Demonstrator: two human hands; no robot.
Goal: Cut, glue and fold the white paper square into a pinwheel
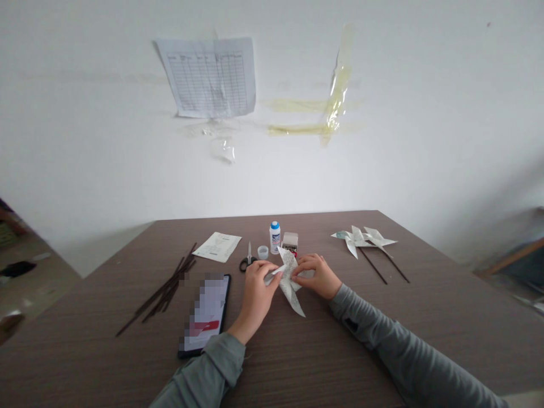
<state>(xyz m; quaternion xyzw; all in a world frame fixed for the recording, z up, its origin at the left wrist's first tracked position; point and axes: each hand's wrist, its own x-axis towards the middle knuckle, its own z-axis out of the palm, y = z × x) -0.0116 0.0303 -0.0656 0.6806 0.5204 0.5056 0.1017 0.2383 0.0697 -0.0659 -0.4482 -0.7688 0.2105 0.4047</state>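
A paper pinwheel [290, 290] with printed text on its blades is held above the table between my two hands. My left hand [257, 288] pinches a pale, narrow part at its left side, seen nearly edge-on, which looks like a folded blade. On the other side, the fingertips of my right hand [318, 276] close on the pinwheel near its middle and right blade. The fingers partly cover the paper. Just beyond the hands stand a white bottle with a blue cap [275, 238], a small clear cup [263, 252] and a small box [290, 242].
Black-handled scissors [247, 259] lie left of the cup. Farther left are a printed sheet [217, 247], several dark sticks [164, 288] and a phone [206, 317]. Finished-looking pinwheels on sticks [361, 240] lie at the right. A wall [272, 187] rises behind the table [340, 362].
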